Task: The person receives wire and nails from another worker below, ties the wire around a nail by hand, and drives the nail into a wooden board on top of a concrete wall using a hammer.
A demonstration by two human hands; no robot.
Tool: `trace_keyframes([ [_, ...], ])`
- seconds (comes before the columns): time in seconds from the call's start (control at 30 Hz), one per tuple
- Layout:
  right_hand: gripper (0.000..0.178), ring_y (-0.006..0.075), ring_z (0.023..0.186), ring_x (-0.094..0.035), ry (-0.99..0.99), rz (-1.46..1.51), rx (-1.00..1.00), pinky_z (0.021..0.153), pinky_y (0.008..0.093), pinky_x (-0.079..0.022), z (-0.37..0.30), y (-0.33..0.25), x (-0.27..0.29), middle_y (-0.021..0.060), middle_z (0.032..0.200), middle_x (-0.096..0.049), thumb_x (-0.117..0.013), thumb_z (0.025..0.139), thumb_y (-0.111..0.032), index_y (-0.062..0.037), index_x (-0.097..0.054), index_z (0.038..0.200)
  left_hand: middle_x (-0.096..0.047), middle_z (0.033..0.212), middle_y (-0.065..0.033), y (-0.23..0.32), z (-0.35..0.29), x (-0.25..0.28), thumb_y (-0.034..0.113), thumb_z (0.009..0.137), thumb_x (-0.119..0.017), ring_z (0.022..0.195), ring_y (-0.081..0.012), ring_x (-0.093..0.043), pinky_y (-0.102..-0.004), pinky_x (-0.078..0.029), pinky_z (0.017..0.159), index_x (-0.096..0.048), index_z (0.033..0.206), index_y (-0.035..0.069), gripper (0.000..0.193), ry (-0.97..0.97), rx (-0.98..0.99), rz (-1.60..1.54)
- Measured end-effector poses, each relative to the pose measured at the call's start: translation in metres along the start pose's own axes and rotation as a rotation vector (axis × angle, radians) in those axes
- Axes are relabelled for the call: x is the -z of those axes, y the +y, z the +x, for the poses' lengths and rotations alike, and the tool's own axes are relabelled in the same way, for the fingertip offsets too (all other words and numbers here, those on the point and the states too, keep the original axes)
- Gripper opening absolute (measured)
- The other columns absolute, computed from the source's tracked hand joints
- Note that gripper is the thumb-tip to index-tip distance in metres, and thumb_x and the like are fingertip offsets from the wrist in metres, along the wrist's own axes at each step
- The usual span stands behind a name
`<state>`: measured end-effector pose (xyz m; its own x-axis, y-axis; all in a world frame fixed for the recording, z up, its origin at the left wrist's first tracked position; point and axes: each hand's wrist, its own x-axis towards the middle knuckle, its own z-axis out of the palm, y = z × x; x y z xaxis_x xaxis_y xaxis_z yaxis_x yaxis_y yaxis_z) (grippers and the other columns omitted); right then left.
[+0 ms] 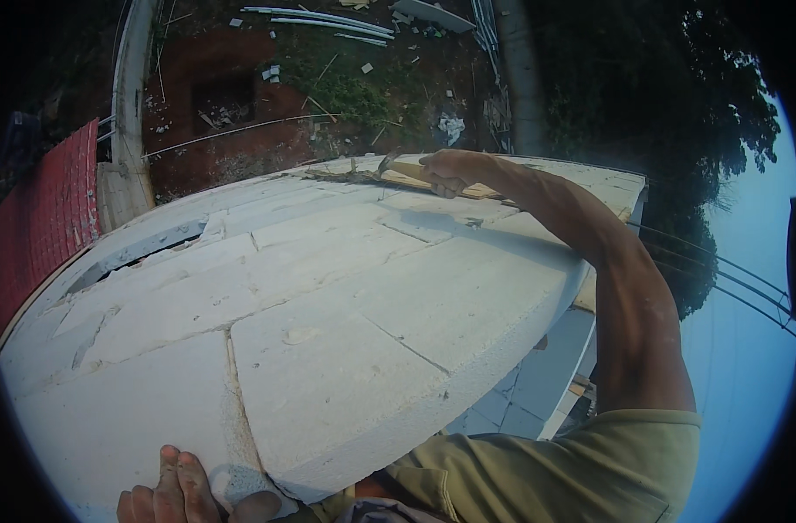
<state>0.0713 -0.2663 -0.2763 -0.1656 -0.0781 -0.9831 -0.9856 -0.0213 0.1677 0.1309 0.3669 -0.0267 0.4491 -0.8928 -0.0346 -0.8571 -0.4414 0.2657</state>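
Observation:
My right hand [450, 172] is closed around the wooden handle of a hammer [398, 167], whose dark head points left. The arm reaches out across a wall of white blocks [328, 349]. Beneath the hammer and hand, a thin wooden strip [478, 190] lies along the wall's far edge, with splintered pieces to its left. Down at the lower left, my left hand [173, 497] rests on the white blocks near a mortar joint. Two of its fingers stretch forward, the thumb sits apart, and the lower part of the hand is cut off by the picture's edge.
A long gap [145, 253] opens in the blocks at left, near a red corrugated sheet [45, 218]. Far below lie reddish ground [193, 157], pale pipes [328, 19] and scattered debris. Cables [720, 270] run past trees at right. The blocks' near edge drops away beside my body.

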Motion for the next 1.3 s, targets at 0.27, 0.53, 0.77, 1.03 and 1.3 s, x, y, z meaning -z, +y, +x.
trace_keyframes([
  [0.27, 0.030, 0.0137, 0.060, -0.046, 0.470, -0.464, 0.348, 0.047, 0.0319, -0.039, 0.019, 0.024, -0.029, 0.0074, 0.080, -0.047, -0.038, 0.104, -0.020, -0.0132, -0.043, 0.133, -0.067, 0.086, -0.0248, 0.001, -0.004, 0.002, 0.045, 0.093, -0.067, 0.059, -0.0292, -0.055, -0.0386, -0.041, 0.054, -0.065, 0.113, -0.010, 0.059, -0.015, 0.020, 0.007],
  [0.53, 0.016, 0.0214, 0.052, -0.051, 0.455, -0.185, 0.464, 0.041, 0.0374, -0.040, -0.004, -0.015, 0.001, 0.0102, 0.069, -0.049, -0.045, 0.102, -0.019, -0.0063, -0.048, 0.112, -0.067, 0.085, -0.0247, 0.003, 0.003, 0.002, 0.045, 0.092, -0.067, 0.059, -0.0293, -0.055, -0.0387, -0.041, 0.054, -0.065, 0.112, -0.010, 0.059, 0.003, 0.020, -0.002],
  [0.77, 0.023, 0.0165, 0.057, -0.048, 0.330, -0.370, 0.186, 0.043, 0.0320, -0.035, 0.029, 0.013, -0.036, 0.0057, 0.073, -0.044, -0.041, 0.103, -0.022, -0.0081, -0.051, 0.120, -0.066, 0.085, -0.0245, 0.000, 0.001, 0.000, 0.044, 0.092, -0.068, 0.059, -0.0294, -0.055, -0.0387, -0.041, 0.054, -0.065, 0.112, -0.010, 0.058, -0.002, 0.029, -0.002],
  [1.03, 0.039, 0.0152, 0.060, -0.050, 0.674, -0.054, 0.488, 0.045, 0.0302, -0.040, -0.002, -0.003, -0.004, 0.0087, 0.079, -0.049, -0.040, 0.102, -0.017, -0.0140, -0.044, 0.141, -0.066, 0.085, -0.0244, 0.002, 0.005, -0.002, 0.043, 0.091, -0.068, 0.060, -0.0296, -0.055, -0.0388, -0.042, 0.055, -0.065, 0.112, -0.010, 0.058, 0.011, 0.029, -0.015],
  [1.3, 0.042, 0.0184, 0.063, -0.057, 0.136, -0.411, 0.093, 0.048, 0.0351, -0.047, 0.000, -0.005, -0.017, 0.0089, 0.081, -0.056, -0.042, 0.103, -0.019, -0.0134, -0.045, 0.145, -0.066, 0.084, -0.0243, 0.004, 0.004, -0.003, 0.042, 0.091, -0.068, 0.060, -0.0297, -0.055, -0.0389, -0.042, 0.055, -0.065, 0.112, -0.010, 0.057, 0.010, 0.045, -0.005],
])
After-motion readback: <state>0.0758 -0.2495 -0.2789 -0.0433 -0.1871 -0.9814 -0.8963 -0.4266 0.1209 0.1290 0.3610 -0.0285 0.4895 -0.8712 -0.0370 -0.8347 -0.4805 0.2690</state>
